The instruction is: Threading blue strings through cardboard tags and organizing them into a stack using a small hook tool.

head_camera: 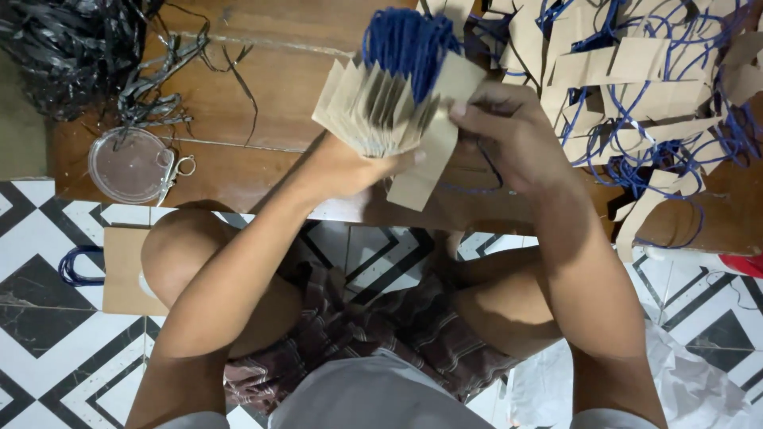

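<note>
Presently we note our left hand point(350, 168) with grip clamped on a fanned stack of brown card strips point(381, 107) with blue cord loops point(407, 40), above the wooden surface point(262, 103), right hand point(509, 131) pinching the outermost strip point(433, 155), loose strip pile point(652, 87) just beside.

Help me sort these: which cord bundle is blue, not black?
The blue cords looped above the card stack in the hands; the black bundle lies far left.
</note>
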